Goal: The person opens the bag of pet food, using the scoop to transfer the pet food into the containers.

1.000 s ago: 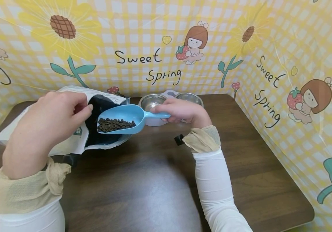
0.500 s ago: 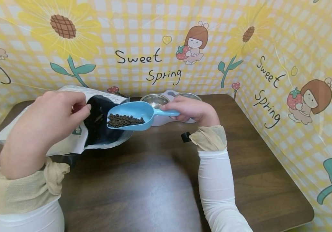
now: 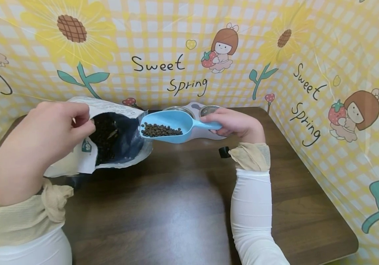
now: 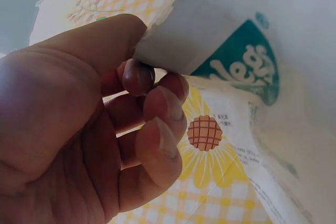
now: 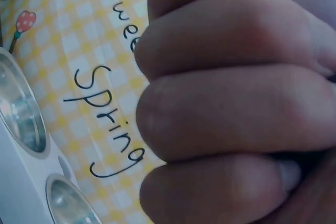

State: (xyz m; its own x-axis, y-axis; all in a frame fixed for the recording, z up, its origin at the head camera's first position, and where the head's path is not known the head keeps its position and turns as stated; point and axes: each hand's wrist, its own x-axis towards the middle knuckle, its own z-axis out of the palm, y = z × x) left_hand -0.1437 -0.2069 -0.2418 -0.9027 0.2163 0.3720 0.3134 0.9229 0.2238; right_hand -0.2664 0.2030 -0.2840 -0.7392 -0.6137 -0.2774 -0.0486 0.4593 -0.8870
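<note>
My right hand (image 3: 235, 124) grips the handle of a light blue scoop (image 3: 167, 118), which carries a heap of small dark brown pellets (image 3: 159, 130). The scoop is in the air just right of the mouth of a white bag (image 3: 77, 158), overlapping a double bowl stand (image 3: 189, 138) behind it. More dark pellets (image 3: 104, 145) show inside the bag's dark opening. My left hand (image 3: 40, 143) pinches the edge of that opening; the left wrist view shows thumb and forefinger (image 4: 139, 74) on the bag's rim (image 4: 157, 51), the other fingers curled below.
Two metal bowls (image 5: 20, 106) sit in the pale stand at the back of the brown table (image 3: 176, 206). A yellow checked cloth (image 3: 163, 36) with printed flowers rises behind and to the right. The table's rounded corner (image 3: 353, 244) is at the front right.
My right hand has moved right with the loaded scoop, from in front of the bag's opening toward the bowl stand. My left hand has shifted slightly left, still holding the bag's edge.
</note>
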